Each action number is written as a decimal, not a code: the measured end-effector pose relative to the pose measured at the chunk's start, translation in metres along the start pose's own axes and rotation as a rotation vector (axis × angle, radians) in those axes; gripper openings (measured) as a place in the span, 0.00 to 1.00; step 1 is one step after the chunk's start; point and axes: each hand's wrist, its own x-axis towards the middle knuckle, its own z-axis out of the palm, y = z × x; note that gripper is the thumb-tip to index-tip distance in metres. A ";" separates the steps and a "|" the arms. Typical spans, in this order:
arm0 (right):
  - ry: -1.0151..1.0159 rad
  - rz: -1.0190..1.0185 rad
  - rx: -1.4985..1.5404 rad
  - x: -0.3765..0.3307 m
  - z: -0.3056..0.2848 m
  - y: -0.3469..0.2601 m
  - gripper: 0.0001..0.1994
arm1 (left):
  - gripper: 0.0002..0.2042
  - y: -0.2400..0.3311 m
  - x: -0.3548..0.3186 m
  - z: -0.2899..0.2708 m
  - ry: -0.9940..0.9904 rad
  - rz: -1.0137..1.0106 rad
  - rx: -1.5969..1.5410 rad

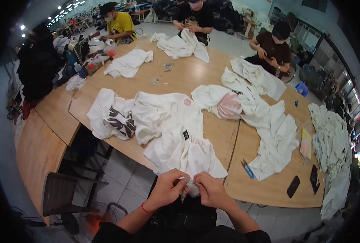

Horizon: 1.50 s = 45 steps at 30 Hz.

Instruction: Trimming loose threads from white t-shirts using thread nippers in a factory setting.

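A white printed shirt spreads over the near table edge, with a small black label near its middle. Its lower end is pinched between my left hand and my right hand, both closed with fingertips on the fabric. The hands are close together just off the table edge. Left of it lies a bunched white garment with a dark print. To the right, a white garment with a pink print lies crumpled. Blue-handled thread snips rest on the table right of my right hand.
Two dark phones lie at the table's right end, near a clear plastic bag. A pile of pale cloth hangs over that edge. Three people sit across the table. A chair stands at lower left.
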 end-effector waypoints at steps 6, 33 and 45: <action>-0.041 0.055 -0.711 -0.034 -0.045 0.074 0.04 | 0.05 -0.006 0.015 -0.021 0.151 0.008 -0.147; 0.328 0.107 -0.984 -0.064 -0.031 0.183 0.29 | 0.09 -0.134 0.085 -0.020 0.507 0.417 0.557; 0.296 0.174 -0.994 -0.043 -0.018 0.146 0.29 | 0.10 -0.130 0.081 -0.016 0.567 0.439 0.538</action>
